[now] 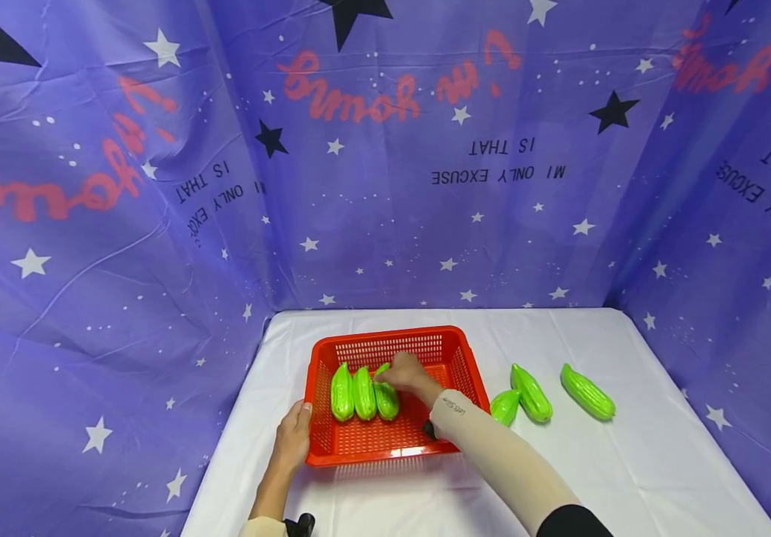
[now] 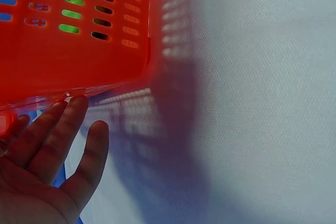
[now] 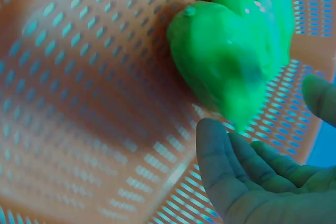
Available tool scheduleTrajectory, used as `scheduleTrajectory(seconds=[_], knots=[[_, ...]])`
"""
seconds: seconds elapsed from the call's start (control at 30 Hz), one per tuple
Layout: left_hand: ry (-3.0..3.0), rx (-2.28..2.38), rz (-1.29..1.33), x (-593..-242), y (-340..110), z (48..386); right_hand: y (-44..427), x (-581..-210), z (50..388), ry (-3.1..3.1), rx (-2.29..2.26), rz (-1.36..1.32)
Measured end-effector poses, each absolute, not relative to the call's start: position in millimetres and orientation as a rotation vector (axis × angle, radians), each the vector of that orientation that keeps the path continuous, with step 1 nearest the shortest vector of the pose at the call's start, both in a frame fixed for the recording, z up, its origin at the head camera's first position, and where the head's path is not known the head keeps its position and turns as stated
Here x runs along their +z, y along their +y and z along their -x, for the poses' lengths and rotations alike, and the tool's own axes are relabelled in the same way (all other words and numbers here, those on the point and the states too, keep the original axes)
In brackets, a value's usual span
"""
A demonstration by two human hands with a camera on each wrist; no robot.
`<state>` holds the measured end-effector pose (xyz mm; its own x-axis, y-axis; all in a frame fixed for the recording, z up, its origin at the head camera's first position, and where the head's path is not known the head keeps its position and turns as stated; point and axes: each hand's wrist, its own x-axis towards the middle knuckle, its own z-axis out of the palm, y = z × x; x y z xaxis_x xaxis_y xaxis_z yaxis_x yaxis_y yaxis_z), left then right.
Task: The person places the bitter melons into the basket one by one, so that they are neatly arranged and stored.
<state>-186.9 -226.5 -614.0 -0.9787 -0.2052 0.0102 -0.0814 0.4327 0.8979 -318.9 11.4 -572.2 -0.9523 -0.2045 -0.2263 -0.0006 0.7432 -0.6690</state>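
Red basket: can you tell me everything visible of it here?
The red basket looks like smooth, glossy plastic: rectangular and open-topped, with a solid rim and slotted walls and floor. It stands on the white table, opening upward. Three green vegetables lie side by side in its left part. The left hand touches its left side at the rim; the right hand reaches inside, and whether it touches the basket is unclear.

Room opens from above over the red basket's (image 1: 408, 430) far right; three bitter gourds (image 1: 364, 394) block its left, the right forearm (image 1: 493, 455) its near right corner.
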Motion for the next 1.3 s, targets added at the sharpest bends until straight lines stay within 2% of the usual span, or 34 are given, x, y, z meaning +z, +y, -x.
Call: scheduleTrajectory(seconds=[0.33,0.8,0.97,1.3], knots=[[-2.564,-1.573,-0.246,-613,-230,190,49,-526,294,2.758,-0.975,0.296],[-2.572,-1.561,-0.273,-613,-229,187,127,-493,268,2.936,-1.137,0.329],[-2.582,-1.562,-0.270,-615,-229,187,176,-499,270,3.012,-1.172,0.215],[-2.585,-1.568,-0.259,-616,-228,187,298,-542,275,3.172,-0.952,-0.189]])
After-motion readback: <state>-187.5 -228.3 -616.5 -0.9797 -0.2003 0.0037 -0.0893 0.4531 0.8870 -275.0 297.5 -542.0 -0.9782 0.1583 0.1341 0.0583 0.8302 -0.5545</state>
